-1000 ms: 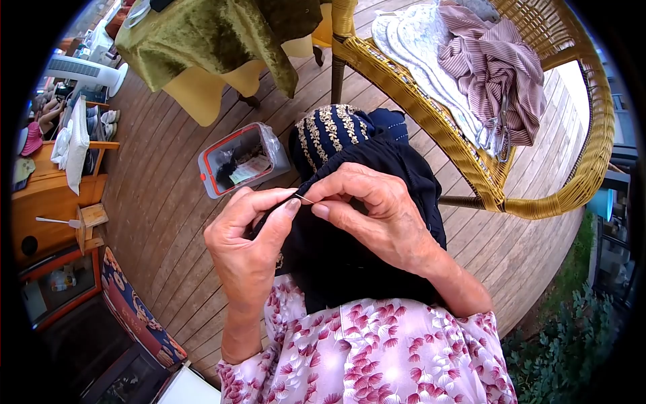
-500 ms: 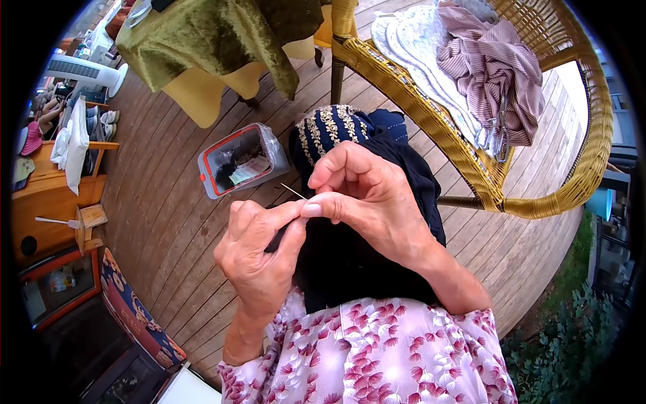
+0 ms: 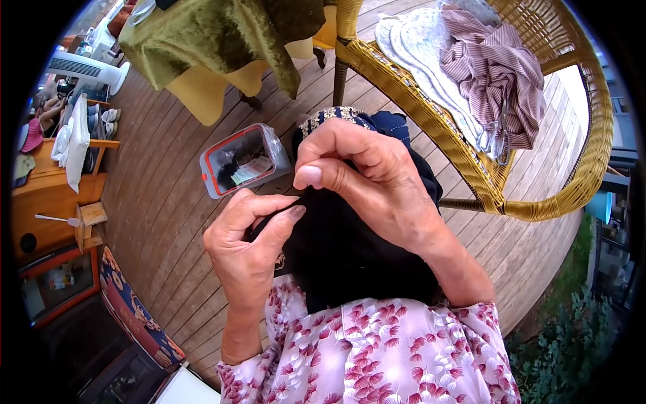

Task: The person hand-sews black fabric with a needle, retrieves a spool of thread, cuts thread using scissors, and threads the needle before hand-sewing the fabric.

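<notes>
My left hand pinches the edge of a black cloth between thumb and fingers. The cloth is draped over my lap, over a dark blue garment with gold trim. Just above and to the right, my right hand is closed in a pinch, thumb against index finger. What it holds is hidden or too thin to see; the needle from the earlier frame does not show now. The two sets of fingertips are a short gap apart.
A grey bin with an orange rim stands on the wooden deck beyond my left hand. A wicker chair on the right carries a striped cloth and white fabric. A table with a green velvet cover stands ahead.
My right hand has moved slightly up, away from my left fingertips. My left hand has shifted a little left. The needle that stuck out between the fingers is out of sight.
</notes>
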### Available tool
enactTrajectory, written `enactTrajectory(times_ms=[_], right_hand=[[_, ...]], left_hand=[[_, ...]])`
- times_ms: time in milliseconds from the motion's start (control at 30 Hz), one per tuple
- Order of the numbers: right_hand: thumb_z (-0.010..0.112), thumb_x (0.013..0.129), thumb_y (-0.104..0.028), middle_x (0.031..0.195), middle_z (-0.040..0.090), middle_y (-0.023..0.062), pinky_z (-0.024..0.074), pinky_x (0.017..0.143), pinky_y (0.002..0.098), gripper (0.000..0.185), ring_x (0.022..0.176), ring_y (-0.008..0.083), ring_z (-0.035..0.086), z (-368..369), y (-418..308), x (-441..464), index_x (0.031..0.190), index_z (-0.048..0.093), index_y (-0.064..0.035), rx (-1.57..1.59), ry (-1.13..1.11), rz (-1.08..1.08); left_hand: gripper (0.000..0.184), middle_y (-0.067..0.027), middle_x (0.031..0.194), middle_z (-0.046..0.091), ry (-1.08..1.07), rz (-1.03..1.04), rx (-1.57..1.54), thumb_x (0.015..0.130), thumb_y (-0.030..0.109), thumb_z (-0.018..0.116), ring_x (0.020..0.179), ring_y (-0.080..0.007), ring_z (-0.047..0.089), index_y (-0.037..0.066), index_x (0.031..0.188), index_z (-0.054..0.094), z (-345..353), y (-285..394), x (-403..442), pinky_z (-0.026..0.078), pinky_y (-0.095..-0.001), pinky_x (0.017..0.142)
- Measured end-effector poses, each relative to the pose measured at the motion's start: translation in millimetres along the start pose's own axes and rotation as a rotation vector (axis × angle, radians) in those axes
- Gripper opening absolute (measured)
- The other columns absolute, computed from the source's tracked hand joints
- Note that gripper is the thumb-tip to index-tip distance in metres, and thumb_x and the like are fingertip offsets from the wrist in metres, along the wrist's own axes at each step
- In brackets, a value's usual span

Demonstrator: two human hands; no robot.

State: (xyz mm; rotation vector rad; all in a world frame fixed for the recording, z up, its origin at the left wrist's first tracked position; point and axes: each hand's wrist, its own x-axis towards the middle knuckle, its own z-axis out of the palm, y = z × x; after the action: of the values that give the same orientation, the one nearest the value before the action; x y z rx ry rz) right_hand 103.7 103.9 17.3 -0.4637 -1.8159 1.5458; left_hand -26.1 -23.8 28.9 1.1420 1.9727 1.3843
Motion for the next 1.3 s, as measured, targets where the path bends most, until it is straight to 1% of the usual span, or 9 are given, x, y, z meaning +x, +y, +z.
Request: enactTrajectory(times_ms=[133,267,333,433,567,600,700,767,1300], right_hand=[[0.061,0.098,-0.012,0.081,0.061,0.0015,0.0514,0.063,0.0228,0.012,0.07,0.0083,0.061,-6.0,-6.1,-2.6,0.094,0.058,-0.0013,0.435,0.006,0.22],[0.058,0.101,-0.014,0.084,0.062,0.004,0.0566,0.07,0.0239,0.014,0.072,0.0116,0.066,-11.6,0.3,-6.4,0.102,0.056,-0.0002,0.762,0.106,0.197],[0.058,0.101,-0.015,0.085,0.062,0.004,0.0565,0.07,0.0236,0.014,0.073,0.0118,0.066,-13.5,4.0,-9.7,0.103,0.056,-0.0007,0.76,0.112,0.186],[0.06,0.1,-0.014,0.087,0.061,0.0026,0.0541,0.07,0.0225,0.014,0.076,0.0097,0.066,-11.5,-0.8,-18.9,0.099,0.058,-0.0004,0.555,0.121,0.269],[0.069,0.091,-0.004,0.084,0.06,0.0015,0.0485,0.064,0.0226,0.006,0.075,0.0078,0.059,-3.8,1.4,-35.1,0.092,0.065,0.0002,0.256,0.088,0.204],[0.07,0.089,-0.004,0.083,0.06,0.0038,0.0481,0.064,0.0246,0.007,0.073,0.0099,0.06,-3.0,-0.5,-36.4,0.094,0.066,-0.0004,0.068,0.068,0.139],[0.07,0.088,0.0,0.089,0.063,0.0045,0.0487,0.072,0.0253,0.007,0.082,0.012,0.06,-0.2,-0.2,-40.9,0.095,0.069,0.0002,0.015,0.027,0.22],[0.07,0.086,0.0,0.087,0.065,0.0059,0.0486,0.071,0.0285,0.011,0.08,0.0167,0.062,1.4,1.4,-41.2,0.097,0.07,-0.001,-0.147,0.016,0.062],[0.068,0.088,-0.005,0.085,0.062,0.0096,0.0485,0.067,0.0334,0.011,0.078,0.024,0.063,0.9,2.5,-39.8,0.099,0.068,-0.003,-0.162,-0.011,0.061]], left_hand=[[0.011,0.0018,0.073,0.058,-0.053,-0.075,-0.145,0.079,0.0,0.076,0.064,-0.0047,0.048,0.0,0.089,0.074,-1.4,-2.4,2.8,0.036,-0.0213,0.058],[0.009,0.0028,0.074,0.058,-0.086,-0.146,-0.214,0.081,0.0,0.075,0.065,-0.0036,0.048,-0.001,0.09,0.074,-4.3,-3.4,1.5,0.035,-0.02,0.059],[0.009,0.003,0.074,0.057,-0.087,-0.146,-0.213,0.081,0.0,0.074,0.066,-0.0034,0.048,-0.001,0.09,0.074,-4.0,-3.1,1.1,0.035,-0.02,0.059],[0.008,0.0035,0.075,0.057,-0.078,-0.149,-0.235,0.082,0.0,0.074,0.066,-0.003,0.047,-0.001,0.09,0.073,-2.3,-1.8,0.7,0.035,-0.0198,0.059],[0.009,0.0041,0.076,0.057,-0.065,-0.191,-0.256,0.083,0.0,0.074,0.067,-0.0025,0.047,-0.002,0.092,0.073,-2.9,-0.1,0.3,0.035,-0.0194,0.059],[0.009,0.0041,0.076,0.057,-0.066,-0.191,-0.256,0.083,0.0,0.074,0.067,-0.0025,0.047,-0.002,0.092,0.073,-2.4,-0.3,0.0,0.035,-0.0194,0.059],[0.009,0.0036,0.078,0.059,-0.07,-0.189,-0.27,0.084,0.0,0.073,0.069,-0.0025,0.049,-0.002,0.093,0.072,-1.1,-1.6,-0.2,0.037,-0.019,0.062],[0.01,0.0024,0.08,0.062,-0.056,-0.17,-0.27,0.084,0.001,0.073,0.071,-0.0029,0.052,-0.002,0.093,0.073,0.4,-1.7,0.1,0.039,-0.0187,0.064],[0.009,0.0012,0.083,0.065,-0.078,-0.18,-0.262,0.085,0.0,0.072,0.075,-0.0033,0.055,-0.002,0.094,0.073,0.3,-1.4,1.0,0.042,-0.0185,0.068]])
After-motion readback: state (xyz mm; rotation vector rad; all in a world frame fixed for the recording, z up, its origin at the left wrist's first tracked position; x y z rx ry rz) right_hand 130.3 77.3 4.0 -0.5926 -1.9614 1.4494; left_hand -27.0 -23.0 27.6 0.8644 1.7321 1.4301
